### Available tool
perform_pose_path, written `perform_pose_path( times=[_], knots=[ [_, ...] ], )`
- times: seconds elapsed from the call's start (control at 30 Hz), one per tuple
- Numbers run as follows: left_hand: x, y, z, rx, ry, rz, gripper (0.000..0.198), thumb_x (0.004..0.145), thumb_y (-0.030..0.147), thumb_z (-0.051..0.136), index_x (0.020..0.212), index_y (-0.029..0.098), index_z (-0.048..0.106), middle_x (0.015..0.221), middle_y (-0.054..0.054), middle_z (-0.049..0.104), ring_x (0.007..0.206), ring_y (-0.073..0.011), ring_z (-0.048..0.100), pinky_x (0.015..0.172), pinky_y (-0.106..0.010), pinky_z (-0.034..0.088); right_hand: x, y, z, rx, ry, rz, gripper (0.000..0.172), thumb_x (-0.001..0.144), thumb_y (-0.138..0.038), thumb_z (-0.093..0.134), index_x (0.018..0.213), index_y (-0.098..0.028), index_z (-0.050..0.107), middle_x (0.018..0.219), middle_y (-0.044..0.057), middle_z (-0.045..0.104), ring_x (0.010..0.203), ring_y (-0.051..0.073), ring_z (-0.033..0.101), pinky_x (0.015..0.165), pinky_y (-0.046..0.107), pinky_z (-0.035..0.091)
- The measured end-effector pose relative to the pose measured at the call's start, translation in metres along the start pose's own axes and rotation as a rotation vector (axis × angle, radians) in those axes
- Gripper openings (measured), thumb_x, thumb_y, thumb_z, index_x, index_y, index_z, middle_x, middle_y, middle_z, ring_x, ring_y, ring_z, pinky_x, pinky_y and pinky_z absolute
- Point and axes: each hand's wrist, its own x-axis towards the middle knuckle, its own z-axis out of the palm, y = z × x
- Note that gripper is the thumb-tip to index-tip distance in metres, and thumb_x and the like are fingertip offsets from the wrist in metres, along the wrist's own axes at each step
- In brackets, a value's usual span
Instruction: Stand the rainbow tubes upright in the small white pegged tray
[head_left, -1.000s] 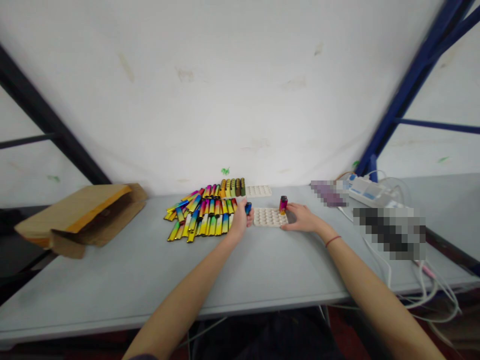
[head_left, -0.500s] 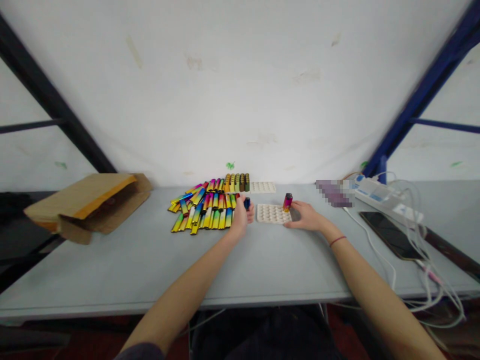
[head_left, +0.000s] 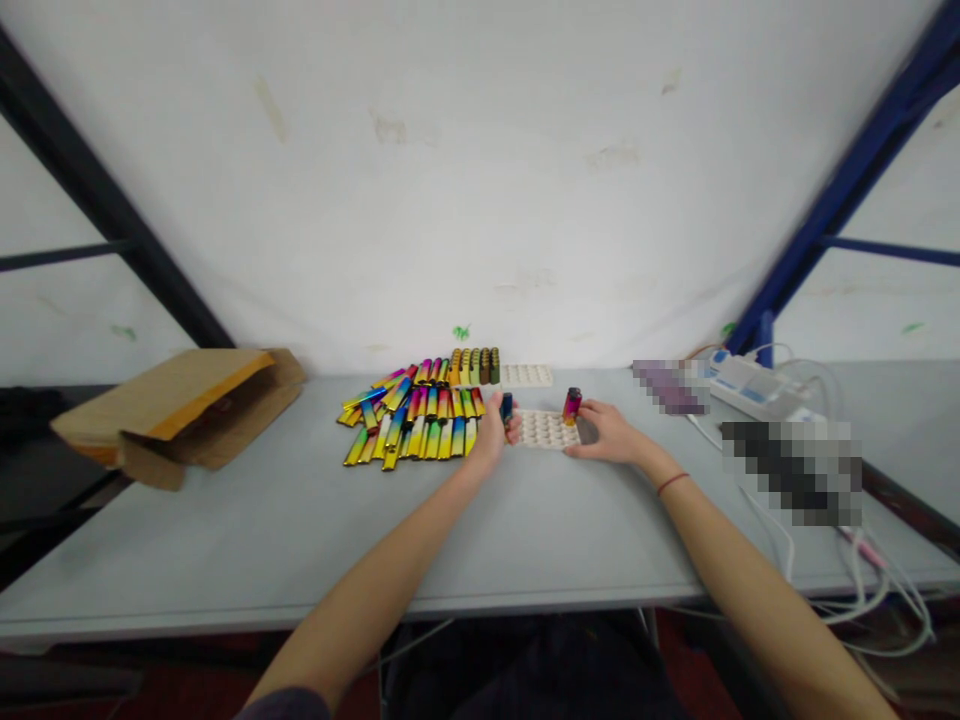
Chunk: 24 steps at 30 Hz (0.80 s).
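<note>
My left hand [head_left: 491,438] is closed round a shiny lighter [head_left: 507,405] whose dark blue end sticks up above the fingers. It is at the left edge of a white tray [head_left: 546,430] with rows of round holes, covering that edge. At the tray's right side is my right hand [head_left: 609,433], thumb at the near corner and fingers at the far one, gripping it. A magenta-and-gold lighter [head_left: 572,406] stands upright at the tray's far right corner, close against the right fingertips. Left of my left hand lies a pile of rainbow metallic lighters [head_left: 405,420].
Behind the pile, gold lighters [head_left: 474,366] stand upright in rows beside another white tray [head_left: 527,375]. An open cardboard box [head_left: 180,400] lies at the left. To the right are a power strip [head_left: 757,385], white cables [head_left: 780,535] and a pixelated dark object [head_left: 795,470].
My left hand has moved slightly right with its lighter, up to the near tray's left edge. My right hand and the upright lighter have shifted very little.
</note>
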Motion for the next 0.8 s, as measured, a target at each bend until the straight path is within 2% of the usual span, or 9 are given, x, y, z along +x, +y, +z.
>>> perform_pose_path(
  times=[0.1, 0.17, 0.27, 0.33, 0.47, 0.6, 0.8],
  knots=[
    [0.006, -0.007, 0.006, 0.237, -0.070, 0.182, 0.025, 0.095, 0.046, 0.053, 0.088, 0.023, 0.047, 0.063, 0.006, 0.051, 0.053, -0.0101, 0.048, 0.056, -0.022, 0.042, 0.000, -0.002, 0.000, -0.009, -0.005, 0.011, 0.069, 0.071, -0.060, 0.080, 0.122, -0.014, 0.070, 0.130, 0.021, 0.065, 0.117, 0.041, 0.063, 0.104, 0.054, 0.047],
    [0.012, -0.008, 0.009, 0.439, -0.132, 0.339, 0.017, 0.095, 0.038, 0.055, 0.091, 0.022, 0.053, 0.078, 0.001, 0.062, 0.073, -0.0136, 0.060, 0.071, -0.026, 0.050, 0.000, -0.003, -0.001, -0.013, -0.018, 0.009, 0.070, 0.072, -0.060, 0.079, 0.123, -0.014, 0.069, 0.131, 0.022, 0.065, 0.118, 0.040, 0.063, 0.105, 0.054, 0.047],
    [0.020, -0.010, 0.016, 0.654, -0.193, 0.517, 0.013, 0.090, 0.029, 0.063, 0.098, 0.020, 0.065, 0.105, -0.006, 0.067, 0.100, -0.0194, 0.063, 0.085, -0.030, 0.052, 0.000, -0.002, 0.000, -0.012, -0.025, 0.006, 0.071, 0.073, -0.060, 0.079, 0.126, -0.014, 0.068, 0.133, 0.021, 0.064, 0.120, 0.040, 0.063, 0.106, 0.053, 0.046],
    [0.024, -0.014, 0.019, 0.703, -0.248, 0.537, 0.019, 0.089, 0.027, 0.064, 0.105, 0.018, 0.069, 0.112, -0.009, 0.067, 0.101, -0.0204, 0.063, 0.085, -0.032, 0.054, 0.000, -0.002, 0.001, -0.004, -0.016, 0.011, 0.071, 0.072, -0.060, 0.080, 0.127, -0.017, 0.068, 0.134, 0.020, 0.065, 0.121, 0.039, 0.063, 0.107, 0.053, 0.046],
    [0.028, -0.027, 0.025, 0.736, -0.332, 0.503, 0.022, 0.091, 0.025, 0.064, 0.110, 0.017, 0.073, 0.109, -0.009, 0.069, 0.100, -0.0200, 0.066, 0.085, -0.031, 0.056, 0.001, -0.002, 0.003, 0.002, -0.015, 0.023, 0.071, 0.072, -0.058, 0.080, 0.129, -0.018, 0.066, 0.135, 0.019, 0.065, 0.121, 0.038, 0.063, 0.106, 0.052, 0.047],
    [0.027, -0.034, 0.027, 0.817, -0.310, 0.531, 0.024, 0.092, 0.024, 0.064, 0.113, 0.015, 0.073, 0.108, -0.010, 0.070, 0.099, -0.0207, 0.067, 0.089, -0.033, 0.056, 0.001, -0.003, 0.003, -0.001, -0.018, 0.034, 0.072, 0.071, -0.057, 0.081, 0.129, -0.017, 0.067, 0.134, 0.020, 0.065, 0.121, 0.039, 0.064, 0.106, 0.053, 0.048],
    [0.025, -0.033, 0.030, 0.927, -0.277, 0.592, 0.025, 0.096, 0.026, 0.061, 0.117, 0.015, 0.071, 0.112, -0.011, 0.070, 0.103, -0.0220, 0.068, 0.098, -0.037, 0.054, 0.000, -0.003, 0.003, 0.018, -0.006, 0.043, 0.071, 0.070, -0.056, 0.081, 0.128, -0.018, 0.068, 0.134, 0.018, 0.065, 0.123, 0.039, 0.063, 0.107, 0.052, 0.047]
  ],
)
